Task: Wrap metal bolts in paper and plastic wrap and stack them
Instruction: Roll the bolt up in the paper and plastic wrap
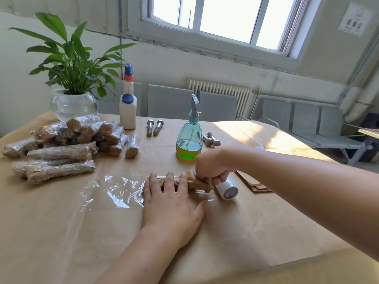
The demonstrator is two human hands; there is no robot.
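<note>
Rolling paper-wrapped bolt (196,182) into plastic wrap (114,191): left hand (170,203) pressing flat, fingers spread, right hand (211,167) pinching its right end; next, probably rolling nearward.

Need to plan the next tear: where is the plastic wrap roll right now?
In the head view the plastic wrap roll lies on the table right of centre, just right of the paper-wrapped bolt and beside the right hand, near the brown paper sheets.

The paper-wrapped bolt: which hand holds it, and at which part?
The right hand grips the bolt at its right end. The left hand only presses flat on its middle.
</note>
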